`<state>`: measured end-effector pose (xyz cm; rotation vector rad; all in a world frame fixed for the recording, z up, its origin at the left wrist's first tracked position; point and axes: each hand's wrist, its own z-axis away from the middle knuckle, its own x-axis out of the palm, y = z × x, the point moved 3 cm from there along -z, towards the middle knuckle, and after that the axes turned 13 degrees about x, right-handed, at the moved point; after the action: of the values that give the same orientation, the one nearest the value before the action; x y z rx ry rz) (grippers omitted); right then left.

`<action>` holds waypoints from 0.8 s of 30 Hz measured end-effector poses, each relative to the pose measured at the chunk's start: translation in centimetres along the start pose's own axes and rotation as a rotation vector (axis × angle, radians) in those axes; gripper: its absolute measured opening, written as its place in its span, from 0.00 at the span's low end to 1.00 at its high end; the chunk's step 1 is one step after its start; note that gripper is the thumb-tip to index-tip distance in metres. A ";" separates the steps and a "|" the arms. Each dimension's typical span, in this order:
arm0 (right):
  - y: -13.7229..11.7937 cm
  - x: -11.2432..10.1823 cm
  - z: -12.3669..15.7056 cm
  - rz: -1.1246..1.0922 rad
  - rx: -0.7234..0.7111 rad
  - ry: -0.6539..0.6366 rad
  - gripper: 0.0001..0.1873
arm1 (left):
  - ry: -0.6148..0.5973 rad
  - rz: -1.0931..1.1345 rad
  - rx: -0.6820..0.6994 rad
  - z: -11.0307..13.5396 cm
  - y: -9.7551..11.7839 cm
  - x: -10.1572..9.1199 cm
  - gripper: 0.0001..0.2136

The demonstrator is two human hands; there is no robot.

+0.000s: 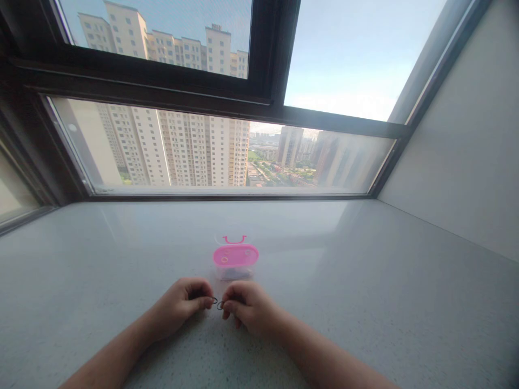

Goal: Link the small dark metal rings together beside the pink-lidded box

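Note:
My left hand [182,305] and my right hand [247,309] rest on a pale speckled window ledge [365,292], fingertips pinched and almost meeting. Between the fingertips I see small dark wire loops [217,303], which look like paper clips; each hand pinches one end. Just beyond the hands stands a small clear plastic box with a pink lid [235,256], its lid shut, with a pink hook-shaped handle on top. The box is a short way from both hands and neither touches it.
A dark-framed window [259,108] runs along the far edge of the ledge, with tall apartment blocks outside. A plain wall [466,162] closes the ledge on the right. A second window pane angles off at the left.

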<state>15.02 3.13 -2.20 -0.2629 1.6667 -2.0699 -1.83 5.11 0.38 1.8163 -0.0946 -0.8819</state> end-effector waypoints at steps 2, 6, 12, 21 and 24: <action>0.0 0.0 0.0 -0.004 -0.004 0.002 0.03 | 0.002 0.005 -0.002 0.0 0.0 0.0 0.08; 0.0 0.0 0.0 -0.010 -0.005 -0.004 0.03 | 0.004 0.006 0.005 0.1 0.1 0.0 0.08; -0.1 0.0 -0.1 -0.036 -0.005 -0.006 0.03 | -0.002 0.005 0.007 0.1 0.1 0.1 0.07; 0.0 0.0 -0.1 -0.029 0.022 -0.014 0.03 | -0.013 -0.037 0.023 0.2 -0.2 0.0 0.08; 0.1 0.0 -0.1 -0.030 0.015 -0.016 0.03 | -0.005 -0.024 0.015 0.1 -0.2 0.0 0.08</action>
<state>15.01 3.21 -2.33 -0.3004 1.6471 -2.0953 -1.94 5.13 0.25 1.8328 -0.0835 -0.9047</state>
